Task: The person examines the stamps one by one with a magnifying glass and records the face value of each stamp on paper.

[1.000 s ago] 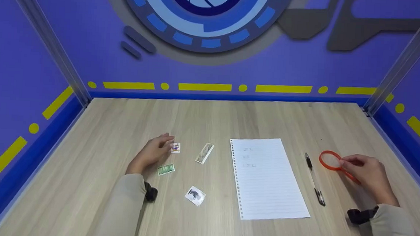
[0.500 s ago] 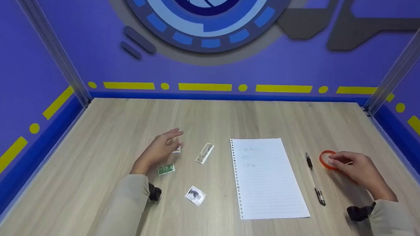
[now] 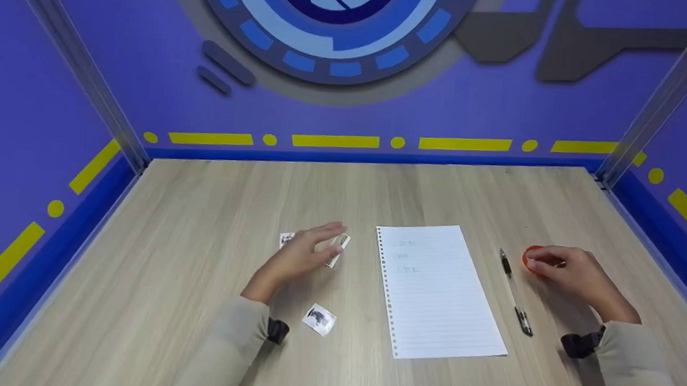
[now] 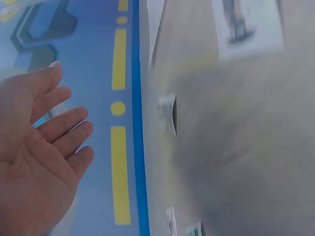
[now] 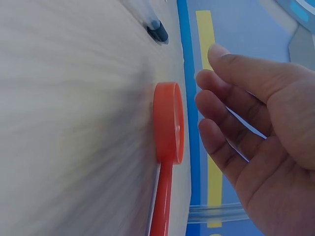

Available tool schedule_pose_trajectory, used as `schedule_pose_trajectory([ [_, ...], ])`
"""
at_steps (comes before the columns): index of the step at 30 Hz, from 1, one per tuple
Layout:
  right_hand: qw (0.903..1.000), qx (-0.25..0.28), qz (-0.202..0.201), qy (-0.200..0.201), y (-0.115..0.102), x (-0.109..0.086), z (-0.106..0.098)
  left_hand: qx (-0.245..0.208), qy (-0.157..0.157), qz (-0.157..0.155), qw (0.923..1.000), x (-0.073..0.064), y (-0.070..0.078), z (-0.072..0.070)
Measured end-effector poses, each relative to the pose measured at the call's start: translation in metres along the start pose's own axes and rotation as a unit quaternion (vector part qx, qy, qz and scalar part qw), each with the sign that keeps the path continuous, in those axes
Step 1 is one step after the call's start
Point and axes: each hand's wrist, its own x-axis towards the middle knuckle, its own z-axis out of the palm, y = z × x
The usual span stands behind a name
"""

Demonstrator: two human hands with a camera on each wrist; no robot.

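Note:
My left hand [image 3: 301, 253], fingers extended and empty, hovers over the long narrow stamp [image 3: 344, 241] and partly covers it. Behind that hand, a small coloured stamp [image 3: 285, 238] peeks out at its left. A green stamp [image 4: 195, 230] shows at the bottom of the left wrist view, hidden in the head view. Nearer the front lies a stamp with a dark figure [image 3: 319, 320]. On the right, my right hand [image 3: 580, 276] hangs with loosely bent fingers above an orange magnifying glass [image 5: 167, 123]. The right wrist view shows a gap between the fingers and the lens rim.
A lined, punched sheet of paper [image 3: 447, 307] with faint writing lies mid-table. Beside it, to the right, is a clear pen with black ends [image 3: 511, 287]. Blue-purple panels [image 3: 348, 118] enclose the wooden table [image 3: 211, 209] at the back and sides.
My left hand has moved right, from the coloured stamp to over the long one. My right hand has let go of the magnifying glass, which lies in place, and shifted slightly left.

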Motion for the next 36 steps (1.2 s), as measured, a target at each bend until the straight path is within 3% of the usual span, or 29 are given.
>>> schedule_pose_trajectory([
  [5,0.9998,0.002,-0.007,-0.016,-0.003,0.002,0.001,0.007,-0.025,0.049,0.9985,0.0,0.013,0.017],
  [10,0.9994,0.012,-0.015,-0.029,-0.004,0.005,0.002,0.0,-0.047,0.031,0.9984,-0.003,0.024,0.035],
  [15,0.9993,0.01,-0.024,-0.027,-0.006,0.006,0.006,0.01,-0.059,0.052,0.9968,-0.006,0.031,0.052],
  [23,0.9989,0.012,-0.019,-0.041,-0.007,0.009,0.011,0.033,-0.104,0.061,0.9921,-0.008,0.041,0.072],
  [30,0.9982,0.006,-0.045,-0.039,-0.005,0.011,0.012,0.051,-0.117,0.071,0.9893,-0.008,0.046,0.088],
  [36,0.9975,-0.001,-0.059,-0.038,-0.005,0.013,0.014,0.06,-0.118,0.062,0.9893,-0.013,0.045,0.103],
])
